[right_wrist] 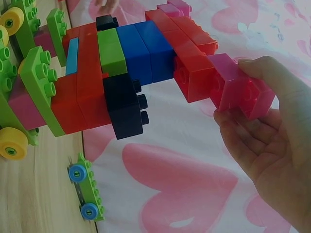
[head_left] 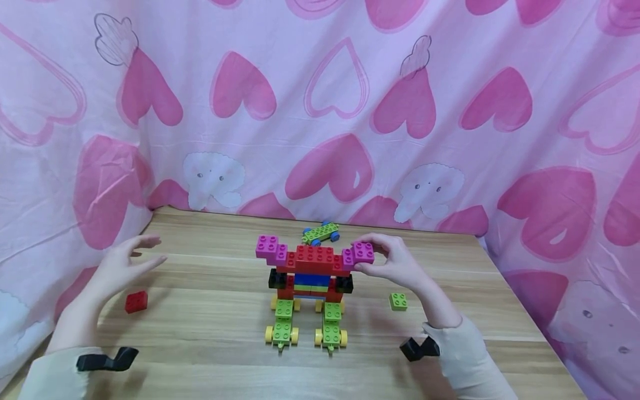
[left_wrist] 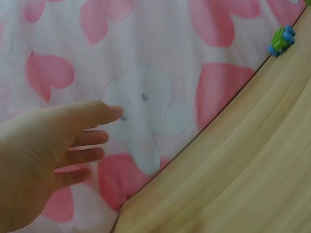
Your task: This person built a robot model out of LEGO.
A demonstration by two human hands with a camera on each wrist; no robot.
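A toy of building bricks (head_left: pixel 315 256) stands mid-table on two green wheeled bases (head_left: pixel 282 331) with yellow wheels. Its body has red, blue, green and black bricks, and stepped pink bricks stick out on both sides at the top. My right hand (head_left: pixel 395 260) pinches the outer pink brick (right_wrist: pixel 260 97) on the right side, thumb on one face and fingers under the other in the right wrist view. Off to the left, my left hand (head_left: pixel 117 266) hovers with nothing in it, thumb and fingers spread apart. Below it lies a red brick (head_left: pixel 136 301).
A green wheeled base with blue wheels (head_left: pixel 321 232) stands behind the toy. One lime green brick (head_left: pixel 398 301) lies on the wooden table (head_left: pixel 210 361) below my right hand. A pink heart-patterned cloth (head_left: pixel 330 166) hangs along the back and sides.
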